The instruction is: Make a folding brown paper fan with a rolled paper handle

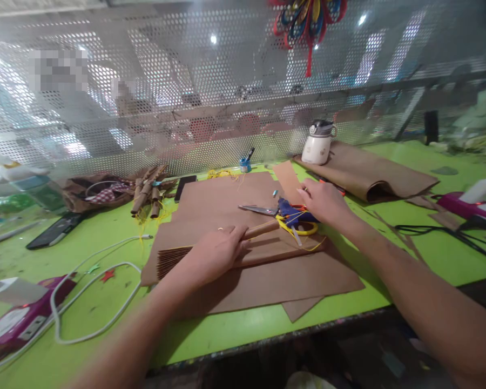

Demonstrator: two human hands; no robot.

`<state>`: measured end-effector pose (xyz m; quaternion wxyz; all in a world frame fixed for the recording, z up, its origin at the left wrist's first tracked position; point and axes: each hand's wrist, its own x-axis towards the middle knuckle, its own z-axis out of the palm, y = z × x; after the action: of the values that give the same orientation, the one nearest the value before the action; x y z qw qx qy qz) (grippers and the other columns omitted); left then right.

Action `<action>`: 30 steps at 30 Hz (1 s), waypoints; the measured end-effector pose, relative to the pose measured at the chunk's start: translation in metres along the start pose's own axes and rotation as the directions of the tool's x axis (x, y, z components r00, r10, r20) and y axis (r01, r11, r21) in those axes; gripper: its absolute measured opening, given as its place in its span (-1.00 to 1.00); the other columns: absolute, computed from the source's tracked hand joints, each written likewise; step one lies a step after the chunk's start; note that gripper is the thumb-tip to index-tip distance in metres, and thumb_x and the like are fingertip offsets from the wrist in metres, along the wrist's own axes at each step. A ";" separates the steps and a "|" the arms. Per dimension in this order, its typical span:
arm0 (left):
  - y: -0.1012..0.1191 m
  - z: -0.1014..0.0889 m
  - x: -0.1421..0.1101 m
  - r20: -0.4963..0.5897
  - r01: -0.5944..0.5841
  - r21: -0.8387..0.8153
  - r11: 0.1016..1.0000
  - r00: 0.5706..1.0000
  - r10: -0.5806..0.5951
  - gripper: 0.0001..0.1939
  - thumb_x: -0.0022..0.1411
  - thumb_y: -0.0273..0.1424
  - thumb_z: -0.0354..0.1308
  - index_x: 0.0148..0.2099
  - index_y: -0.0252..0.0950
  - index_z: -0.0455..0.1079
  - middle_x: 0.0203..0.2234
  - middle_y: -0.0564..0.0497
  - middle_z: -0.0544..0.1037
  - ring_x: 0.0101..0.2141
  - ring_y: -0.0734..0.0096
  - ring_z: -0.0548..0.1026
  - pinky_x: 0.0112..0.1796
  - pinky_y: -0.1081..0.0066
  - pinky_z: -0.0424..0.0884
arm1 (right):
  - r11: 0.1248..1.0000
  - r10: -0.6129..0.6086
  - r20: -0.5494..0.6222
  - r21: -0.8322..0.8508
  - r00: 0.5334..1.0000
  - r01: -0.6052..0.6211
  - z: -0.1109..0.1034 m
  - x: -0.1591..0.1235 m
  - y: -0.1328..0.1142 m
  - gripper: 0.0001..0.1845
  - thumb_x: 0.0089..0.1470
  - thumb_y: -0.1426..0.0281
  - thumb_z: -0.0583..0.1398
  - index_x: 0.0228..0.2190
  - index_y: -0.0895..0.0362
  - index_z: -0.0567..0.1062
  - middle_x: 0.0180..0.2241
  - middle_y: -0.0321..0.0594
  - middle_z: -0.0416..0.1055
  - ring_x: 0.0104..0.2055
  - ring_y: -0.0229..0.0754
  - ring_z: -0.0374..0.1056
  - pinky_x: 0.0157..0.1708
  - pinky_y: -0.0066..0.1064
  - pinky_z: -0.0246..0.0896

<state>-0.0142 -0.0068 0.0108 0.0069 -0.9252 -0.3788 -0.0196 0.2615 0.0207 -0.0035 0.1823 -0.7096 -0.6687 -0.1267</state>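
Observation:
My left hand (222, 248) is closed around a narrow brown paper roll (263, 229). Under it lies a pleated stack of brown paper (172, 260), its folded edges facing left. My right hand (322, 199) has its fingertips pinched together; what they hold is hidden. Just below and left of that hand lie a blue glue gun (288, 209) and scissors (259, 210) with metal blades pointing left. Yellow string (282, 222) tangles around the roll's right end, across the glue gun and scissors. Flat brown paper sheets (235, 192) spread beneath everything.
On the green table (117, 324) sit a white bottle (316, 145), a folded brown sheet (372, 167), small paper rolls (148, 194), a phone (56, 229) and a blue jar (245, 165). A white cable (97, 337) loops left; purple power strips (470, 208) stand at the sides.

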 end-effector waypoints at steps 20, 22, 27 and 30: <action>-0.001 0.006 -0.002 0.000 -0.005 0.099 0.995 1.000 0.005 -0.89 0.31 -0.37 -0.13 -0.20 -0.26 0.18 -0.50 0.00 0.44 -0.48 0.30 0.38 -0.47 0.38 0.20 | 0.999 -0.045 0.063 0.013 0.997 0.044 0.005 0.002 0.006 -0.77 0.15 0.31 0.01 -0.33 0.12 0.43 -0.38 -0.09 0.49 -0.38 -0.10 0.35 -0.48 -0.40 -0.05; -0.002 0.006 -0.001 -0.005 0.011 0.105 0.994 1.000 -0.011 -0.88 0.31 -0.36 -0.13 -0.22 -0.26 0.18 -0.49 -0.01 0.44 -0.47 0.30 0.39 -0.46 0.38 0.20 | 0.998 -0.048 0.054 0.053 0.997 0.045 0.006 0.003 0.007 -0.77 0.14 0.32 0.01 -0.35 0.13 0.43 -0.40 -0.10 0.48 -0.39 -0.11 0.34 -0.47 -0.40 -0.04; -0.005 0.002 0.001 -0.007 0.017 0.133 0.991 1.000 -0.016 -0.85 0.31 -0.36 -0.15 -0.18 -0.28 0.19 -0.46 -0.03 0.47 -0.45 0.28 0.43 -0.46 0.38 0.23 | 0.979 -0.008 -0.084 0.202 0.996 0.025 0.000 0.010 0.020 -0.80 0.08 0.37 0.04 -0.47 0.15 0.42 -0.41 -0.10 0.42 -0.36 -0.10 0.30 -0.40 -0.37 0.07; -0.005 -0.001 0.001 -0.005 0.038 0.145 0.989 0.999 -0.038 -0.85 0.29 -0.36 -0.14 -0.19 -0.29 0.21 -0.45 -0.05 0.48 -0.45 0.29 0.44 -0.44 0.38 0.25 | 0.890 0.104 -0.190 0.456 0.976 -0.006 -0.014 0.008 0.023 -0.81 0.05 0.34 0.07 -0.52 0.14 0.36 -0.41 -0.11 0.39 -0.34 -0.10 0.28 -0.36 -0.34 0.15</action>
<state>-0.0174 -0.0029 0.0122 0.0741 -0.9149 -0.3968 0.0070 0.2861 0.0207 0.0106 0.4154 -0.6489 -0.6364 -0.0363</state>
